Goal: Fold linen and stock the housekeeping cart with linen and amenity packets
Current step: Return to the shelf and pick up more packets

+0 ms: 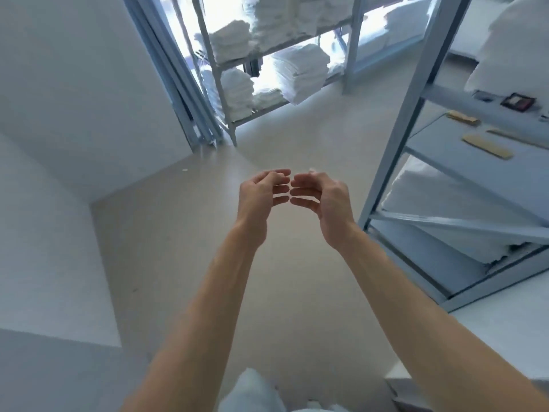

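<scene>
Both hands are out front, bare and holding nothing: the left hand (pixel 261 191) and the right hand (pixel 320 194) face each other, fingers loosely curled, fingertips almost meeting above the floor (pixel 184 251). No linen in either one, so this looks like a gap between steps, a reach for the next piece rather than a fold under way. Close by on the right stands a metal rack (pixel 416 93) with thick white bedding (pixel 439 197) on its lower shelves and flat tan packets (pixel 487 146) on a shelf above. Straight ahead, well apart, a second rack (pixel 221 84) holds stacks of folded towels (pixel 300 71). No cart in view. The next move likely calls for turning right to the packets or stepping forward to the towels.
</scene>
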Demonstrator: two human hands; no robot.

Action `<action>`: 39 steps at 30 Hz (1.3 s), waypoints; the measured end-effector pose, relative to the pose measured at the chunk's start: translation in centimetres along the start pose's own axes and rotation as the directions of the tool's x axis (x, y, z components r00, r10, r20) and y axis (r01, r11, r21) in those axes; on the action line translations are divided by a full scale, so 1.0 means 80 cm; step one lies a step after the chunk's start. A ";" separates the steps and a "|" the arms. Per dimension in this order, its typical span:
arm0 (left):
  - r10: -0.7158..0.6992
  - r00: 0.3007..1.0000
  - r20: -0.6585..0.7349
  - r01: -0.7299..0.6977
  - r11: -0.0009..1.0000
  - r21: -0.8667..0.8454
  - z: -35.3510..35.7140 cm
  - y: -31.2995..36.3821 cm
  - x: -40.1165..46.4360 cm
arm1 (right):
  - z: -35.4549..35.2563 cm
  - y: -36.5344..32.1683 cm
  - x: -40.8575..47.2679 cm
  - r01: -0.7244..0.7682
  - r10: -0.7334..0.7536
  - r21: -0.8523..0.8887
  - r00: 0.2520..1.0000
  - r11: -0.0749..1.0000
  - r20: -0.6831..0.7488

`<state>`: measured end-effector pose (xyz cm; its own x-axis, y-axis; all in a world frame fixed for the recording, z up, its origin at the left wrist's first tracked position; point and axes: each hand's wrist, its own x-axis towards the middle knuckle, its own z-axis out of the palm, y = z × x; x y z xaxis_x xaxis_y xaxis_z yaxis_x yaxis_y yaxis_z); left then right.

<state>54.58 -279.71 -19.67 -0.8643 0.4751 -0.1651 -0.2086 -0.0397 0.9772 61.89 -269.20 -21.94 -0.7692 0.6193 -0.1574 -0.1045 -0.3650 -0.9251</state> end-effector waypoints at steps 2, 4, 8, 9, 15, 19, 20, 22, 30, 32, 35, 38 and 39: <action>0.041 0.998 0.054 -0.041 0.999 0.014 0.009 0.023 0.057 | 0.014 -0.022 0.053 0.042 -0.042 -0.015 0.999 0.999 -0.022; 0.067 0.992 0.108 -0.068 0.998 0.011 0.019 0.044 0.116 | 0.026 -0.041 0.107 0.080 -0.082 -0.027 0.996 0.996 -0.047; 0.101 0.978 0.185 -0.100 0.995 -0.012 0.034 0.081 0.240 | 0.047 -0.072 0.218 0.167 -0.171 -0.052 0.980 0.985 -0.105; 0.097 0.973 0.210 -0.096 0.995 -0.012 0.037 0.090 0.269 | 0.052 -0.077 0.244 0.183 -0.188 -0.052 0.973 0.982 -0.131; 0.090 0.921 0.378 -0.090 0.996 -0.018 0.066 0.144 0.435 | 0.086 -0.118 0.387 0.269 -0.276 -0.065 0.926 0.961 -0.256; 0.096 0.889 0.448 -0.088 0.995 -0.040 0.113 0.176 0.516 | 0.083 -0.160 0.461 0.323 -0.345 -0.119 0.881 0.939 -0.323; 0.102 0.883 0.457 -0.092 0.995 -0.043 0.126 0.180 0.535 | 0.076 -0.170 0.479 0.338 -0.362 -0.131 0.870 0.932 -0.335; 0.105 0.872 0.478 -0.103 0.994 -0.032 0.153 0.183 0.574 | 0.059 -0.190 0.518 0.364 -0.395 -0.152 0.844 0.919 -0.363; 0.097 0.802 0.589 -0.115 0.993 -0.007 0.289 0.186 0.727 | -0.029 -0.249 0.682 0.419 -0.457 -0.188 0.775 0.889 -0.437; 0.085 0.791 0.606 -0.108 0.994 0.002 0.326 0.190 0.767 | -0.055 -0.264 0.720 0.424 -0.460 -0.186 0.758 0.886 -0.463; 0.076 0.764 0.641 -0.104 0.995 0.007 0.381 0.189 0.819 | -0.094 -0.282 0.768 0.404 -0.460 -0.225 0.722 0.887 -0.517; 0.017 0.702 0.712 -0.063 0.997 0.039 0.434 0.175 0.852 | -0.130 -0.291 0.799 0.378 -0.424 -0.207 0.690 0.902 -0.586; 0.002 0.674 0.739 -0.051 0.998 0.044 0.452 0.169 0.861 | -0.144 -0.294 0.809 0.375 -0.420 -0.208 0.680 0.903 -0.601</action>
<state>8.76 -215.69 -12.99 -0.2446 0.9696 -0.0107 -0.1440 -0.0254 0.9892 21.83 -212.55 -14.36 -0.1004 0.9922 0.0743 -0.2520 0.0469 -0.9666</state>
